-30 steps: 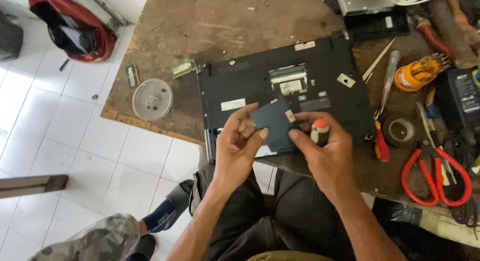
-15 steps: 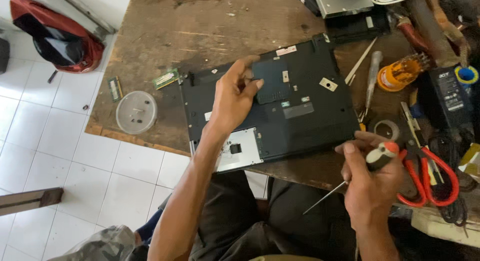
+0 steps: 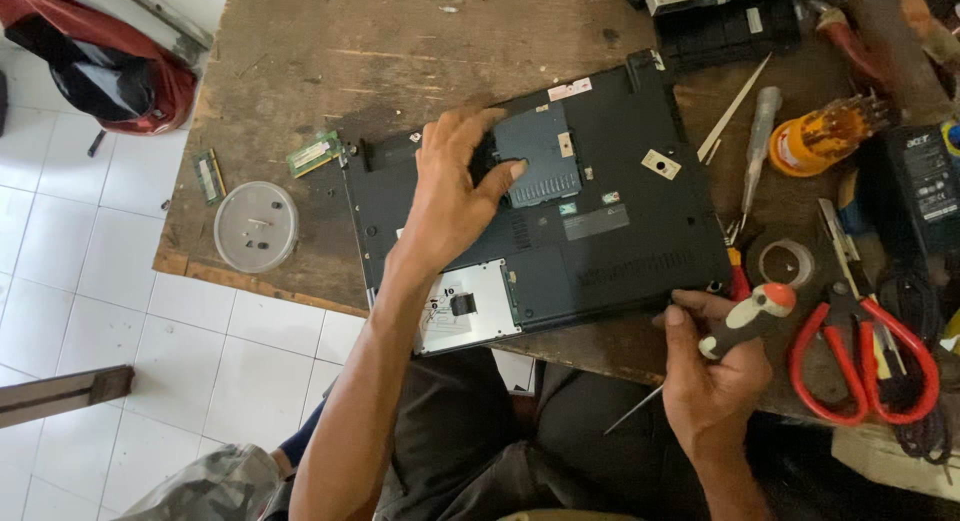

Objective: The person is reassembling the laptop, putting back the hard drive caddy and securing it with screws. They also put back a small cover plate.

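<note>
A black laptop (image 3: 600, 231) lies bottom up on a worn wooden table (image 3: 400, 51). My left hand (image 3: 455, 186) rests flat on its base, fingertips pressing a dark rectangular cover panel (image 3: 540, 156) near the middle. An uncovered bay with a silver plate (image 3: 465, 306) shows at the laptop's near left corner. My right hand (image 3: 715, 366) is at the near right corner of the laptop, closed around a screwdriver (image 3: 745, 316) with a black, white and red handle, its thin shaft pointing down and left past the table edge.
Two green memory modules (image 3: 315, 153) and a clear round lid (image 3: 256, 226) lie left of the laptop. Red-handled snips (image 3: 865, 356), a tape roll (image 3: 787, 263), an orange bit holder (image 3: 815, 136), another screwdriver (image 3: 757, 146) and a black power adapter (image 3: 920, 181) crowd the right. A red bag (image 3: 100, 71) lies on the tiled floor.
The cover panel went from the near edge to the middle of the laptop under my left hand, exposing the silver bay. My right hand drew back to the near right corner with the screwdriver.
</note>
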